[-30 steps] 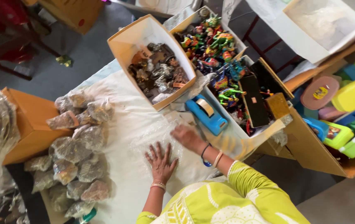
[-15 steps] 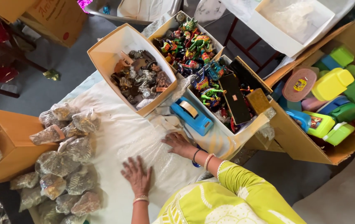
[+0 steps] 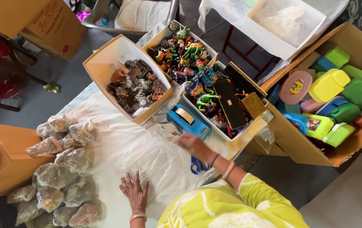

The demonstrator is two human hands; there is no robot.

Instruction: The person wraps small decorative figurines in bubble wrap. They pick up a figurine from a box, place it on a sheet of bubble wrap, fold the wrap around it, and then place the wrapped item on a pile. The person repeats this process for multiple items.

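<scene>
My left hand (image 3: 134,192) lies flat, fingers spread, on the near edge of a clear bubble wrap sheet (image 3: 157,162) spread over the white cloth (image 3: 109,139). My right hand (image 3: 191,144) is blurred. It rests at the sheet's far right corner, just below a blue tape dispenser (image 3: 187,120), and its grip is unclear. Blue-handled scissors (image 3: 197,165) lie under my right wrist. A cardboard tray of small metal figurines (image 3: 132,86) stands beyond the sheet.
Several bubble-wrapped bundles (image 3: 62,162) are piled on the left beside an orange box (image 3: 1,154). White trays of colourful toys (image 3: 185,52) and a black flat case (image 3: 229,103) sit behind the dispenser. A large carton of plastic containers (image 3: 337,97) stands at right.
The view has shifted, so everything sits lower and more to the right. My left hand has drawn back a little toward me on the sheet. My right hand stays beside the dispenser.
</scene>
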